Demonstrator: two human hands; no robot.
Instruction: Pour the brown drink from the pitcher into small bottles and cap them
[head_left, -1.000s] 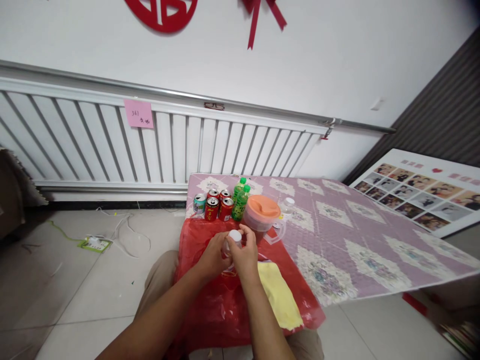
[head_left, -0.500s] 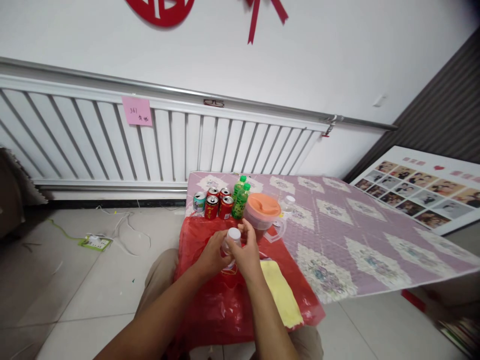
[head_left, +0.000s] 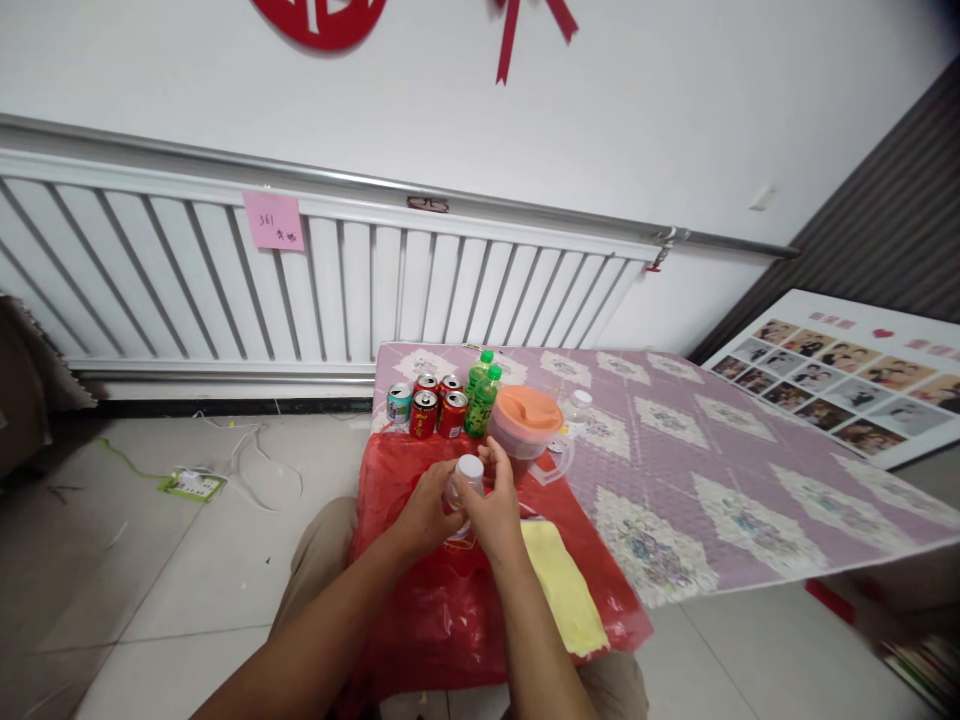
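Note:
Between my two hands stands a small clear bottle with a white cap (head_left: 470,468), upright over the red plastic sheet (head_left: 442,620). My left hand (head_left: 429,508) is closed around its left side. My right hand (head_left: 493,500) has its thumb against the bottle near the cap, with the other fingers curled on the far right side, partly raised. The lower part of the bottle is mostly hidden by the hands. Just right of my right forearm lies a folded yellow cloth (head_left: 566,590). Beyond my right hand stands a plastic pitcher with an orange lid (head_left: 529,412).
Several red cans (head_left: 424,414) and a teal can (head_left: 399,402) stand behind the sheet, beside two green bottles (head_left: 481,402). Another clear white-capped bottle (head_left: 579,406) is right of the pitcher. A flowered purple cover (head_left: 660,450) spreads right; a radiator (head_left: 360,290) lines the wall.
Almost nothing differs. Both hands keep the same hold on the bottle, and the view has shifted very slightly.

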